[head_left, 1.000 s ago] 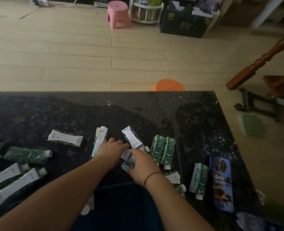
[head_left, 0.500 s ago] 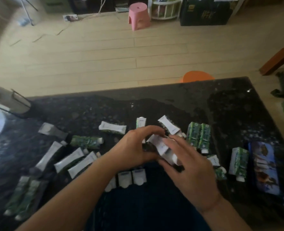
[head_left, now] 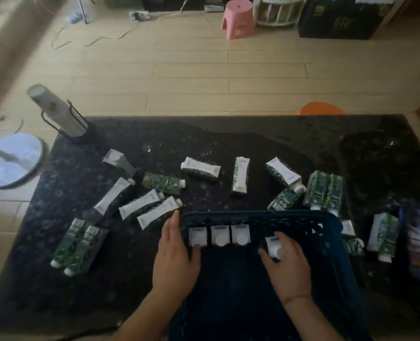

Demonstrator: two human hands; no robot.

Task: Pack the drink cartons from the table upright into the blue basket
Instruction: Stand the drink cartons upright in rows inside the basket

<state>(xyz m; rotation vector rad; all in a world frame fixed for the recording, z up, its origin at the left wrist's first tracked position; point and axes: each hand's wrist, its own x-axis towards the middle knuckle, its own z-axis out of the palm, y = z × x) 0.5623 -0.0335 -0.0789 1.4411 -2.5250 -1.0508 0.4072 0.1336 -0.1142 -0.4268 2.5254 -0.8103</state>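
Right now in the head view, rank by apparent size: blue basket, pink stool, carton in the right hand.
1. blue basket, largest.
2. pink stool, though it stands far off, so true size is unsure.
3. carton gripped by the right hand.

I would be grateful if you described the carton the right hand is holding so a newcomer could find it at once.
Start at the blue basket on the near edge of the dark table. Along its far wall three upright cartons stand in a row, caps up. The carton is just right of them, apart from the row and the only one gripped by the right hand.
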